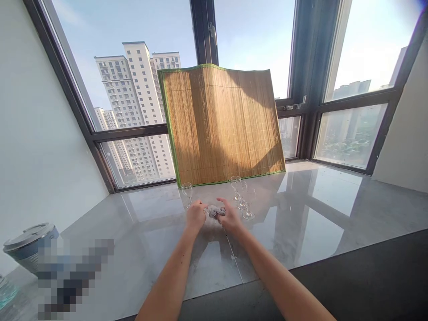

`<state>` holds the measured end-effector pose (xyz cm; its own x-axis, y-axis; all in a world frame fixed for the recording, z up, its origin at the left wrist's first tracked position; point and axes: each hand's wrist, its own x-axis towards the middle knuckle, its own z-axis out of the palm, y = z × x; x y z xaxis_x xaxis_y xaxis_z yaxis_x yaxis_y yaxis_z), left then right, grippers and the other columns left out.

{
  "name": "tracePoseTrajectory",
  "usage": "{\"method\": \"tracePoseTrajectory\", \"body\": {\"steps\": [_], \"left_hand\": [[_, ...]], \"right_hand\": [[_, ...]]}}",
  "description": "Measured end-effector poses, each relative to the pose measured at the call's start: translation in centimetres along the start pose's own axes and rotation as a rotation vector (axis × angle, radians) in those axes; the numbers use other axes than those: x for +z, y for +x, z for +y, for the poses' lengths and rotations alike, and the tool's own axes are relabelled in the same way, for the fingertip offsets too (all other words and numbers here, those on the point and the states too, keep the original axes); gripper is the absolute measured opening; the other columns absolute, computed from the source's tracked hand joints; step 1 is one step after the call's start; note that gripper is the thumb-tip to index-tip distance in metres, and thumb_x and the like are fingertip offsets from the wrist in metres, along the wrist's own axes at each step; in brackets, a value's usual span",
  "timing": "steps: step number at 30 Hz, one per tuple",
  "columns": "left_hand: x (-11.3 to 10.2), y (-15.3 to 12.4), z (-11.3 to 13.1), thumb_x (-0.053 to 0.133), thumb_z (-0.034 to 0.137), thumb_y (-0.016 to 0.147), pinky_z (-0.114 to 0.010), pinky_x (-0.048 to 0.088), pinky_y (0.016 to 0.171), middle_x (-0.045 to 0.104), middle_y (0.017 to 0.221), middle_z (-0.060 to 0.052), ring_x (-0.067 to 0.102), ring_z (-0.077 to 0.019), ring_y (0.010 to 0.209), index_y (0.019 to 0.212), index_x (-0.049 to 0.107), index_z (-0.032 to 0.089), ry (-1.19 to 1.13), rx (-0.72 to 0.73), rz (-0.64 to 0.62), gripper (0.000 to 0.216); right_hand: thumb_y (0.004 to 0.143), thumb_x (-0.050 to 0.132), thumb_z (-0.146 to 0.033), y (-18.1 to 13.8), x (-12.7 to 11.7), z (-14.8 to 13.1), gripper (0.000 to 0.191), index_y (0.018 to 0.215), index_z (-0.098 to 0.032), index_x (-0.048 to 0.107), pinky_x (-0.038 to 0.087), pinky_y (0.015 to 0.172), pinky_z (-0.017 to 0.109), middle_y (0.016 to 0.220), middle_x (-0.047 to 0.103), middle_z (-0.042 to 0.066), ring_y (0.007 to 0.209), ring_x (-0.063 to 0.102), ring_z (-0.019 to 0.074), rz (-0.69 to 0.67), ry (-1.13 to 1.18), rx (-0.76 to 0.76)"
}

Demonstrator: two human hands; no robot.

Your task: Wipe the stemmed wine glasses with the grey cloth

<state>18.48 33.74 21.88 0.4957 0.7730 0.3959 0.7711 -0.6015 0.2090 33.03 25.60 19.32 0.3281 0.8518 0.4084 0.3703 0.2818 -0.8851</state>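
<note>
My left hand (195, 215) and my right hand (228, 215) meet over the grey stone sill (317, 214), both closed around a small grey cloth (213, 210) bunched between them; something may be wrapped inside it, but that is hidden. One small stemmed glass (187, 192) stands just behind my left hand. Three more stemmed glasses (243, 197) stand in a cluster just right of my right hand.
A bamboo mat (220, 125) with green trim leans upright against the window (133, 89) behind the glasses. A lidded cup (28, 245) sits at the near left beside a blurred patch. A dark counter edge (368, 285) runs along the near right.
</note>
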Motion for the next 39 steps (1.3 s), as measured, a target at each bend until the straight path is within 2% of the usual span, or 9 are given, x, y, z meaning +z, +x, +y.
{"method": "tracePoseTrajectory", "body": {"steps": [4,8,13,16,21,26,28,32,39], "left_hand": [[-0.4,-0.2,0.4,0.047,0.011,0.088,-0.023,0.038,0.07,0.063,0.098,-0.006,0.058,-0.017,0.091,0.093,0.074,0.022,-0.026,0.053,0.033,0.03],[-0.4,-0.3,0.4,0.051,0.019,0.089,-0.024,0.038,0.068,0.065,0.101,-0.006,0.06,-0.0175,0.086,0.092,0.074,0.022,-0.126,-0.059,0.074,0.024],[0.3,0.3,0.0,0.062,0.023,0.081,-0.026,0.039,0.067,0.068,0.093,-0.006,0.061,-0.0186,0.08,0.089,0.076,0.022,-0.338,-0.227,0.118,0.016],[0.6,0.8,0.4,0.069,0.027,0.075,-0.025,0.04,0.062,0.067,0.078,-0.005,0.057,-0.0152,0.067,0.086,0.075,0.017,-0.698,-0.2,0.056,0.016],[0.6,0.7,1.5,0.083,0.037,0.061,-0.022,0.045,0.056,0.068,0.084,-0.004,0.052,-0.0078,0.058,0.088,0.071,0.013,-1.424,-0.229,-0.085,0.038],[0.6,0.9,1.0,0.086,0.028,0.059,-0.016,0.043,0.051,0.059,0.071,0.003,0.046,-0.0024,0.051,0.083,0.067,0.014,-1.708,-0.396,-0.067,0.034],[1.0,1.2,0.7,0.084,0.023,0.061,-0.018,0.047,0.056,0.058,0.069,0.003,0.048,-0.0034,0.053,0.081,0.066,0.014,-1.707,-0.454,-0.033,0.028],[2.4,1.4,0.1,0.082,0.02,0.064,-0.025,0.053,0.064,0.06,0.07,0.0,0.054,-0.0071,0.057,0.077,0.066,0.014,-1.453,-0.513,0.002,0.022],[4.6,2.0,-0.9,0.08,0.019,0.063,-0.025,0.052,0.058,0.065,0.073,-0.003,0.06,-0.0113,0.058,0.081,0.067,0.014,-1.127,-0.381,0.012,0.023]], "right_hand": [[0.066,0.069,-0.03,-0.2,-0.4,-1.0,0.069,0.13,-0.019,0.048,0.033,0.052,0.022,0.065,0.056,-0.006,0.053,0.045,0.0106,-0.007,0.282,0.11],[0.068,0.073,-0.036,-0.3,-1.1,-2.0,0.068,0.13,-0.02,0.049,0.041,0.06,0.024,0.073,0.061,-0.002,0.064,0.054,0.013,0.074,0.426,0.131],[0.071,0.069,-0.04,0.3,-1.2,-1.1,0.057,0.122,-0.019,0.053,0.04,0.056,0.024,0.074,0.06,-0.002,0.059,0.051,0.0122,0.363,0.304,0.067],[0.073,0.065,-0.039,0.6,-1.0,0.0,0.052,0.12,-0.018,0.053,0.038,0.054,0.024,0.073,0.057,-0.002,0.055,0.049,0.0116,0.46,0.154,0.056],[0.069,0.061,-0.031,0.8,-0.2,0.7,0.048,0.114,-0.017,0.057,0.04,0.056,0.025,0.073,0.062,0.0,0.059,0.054,0.0144,0.203,0.013,0.103],[0.065,0.059,-0.028,0.7,-0.1,0.6,0.045,0.109,-0.017,0.058,0.042,0.06,0.026,0.073,0.063,0.0,0.065,0.057,0.0167,0.101,0.035,0.197],[0.065,0.058,-0.027,0.5,-0.1,0.6,0.045,0.109,-0.018,0.059,0.04,0.06,0.026,0.07,0.062,-0.001,0.064,0.056,0.0167,0.079,-0.025,0.18],[0.068,0.056,-0.025,0.2,-0.1,0.5,0.042,0.109,-0.02,0.06,0.038,0.06,0.025,0.067,0.059,-0.003,0.063,0.055,0.0168,0.112,-0.225,0.108],[0.071,0.054,-0.02,0.2,-0.4,0.2,0.039,0.109,-0.02,0.061,0.037,0.061,0.025,0.069,0.062,-0.001,0.064,0.056,0.0174,0.15,-0.376,0.177]]}}
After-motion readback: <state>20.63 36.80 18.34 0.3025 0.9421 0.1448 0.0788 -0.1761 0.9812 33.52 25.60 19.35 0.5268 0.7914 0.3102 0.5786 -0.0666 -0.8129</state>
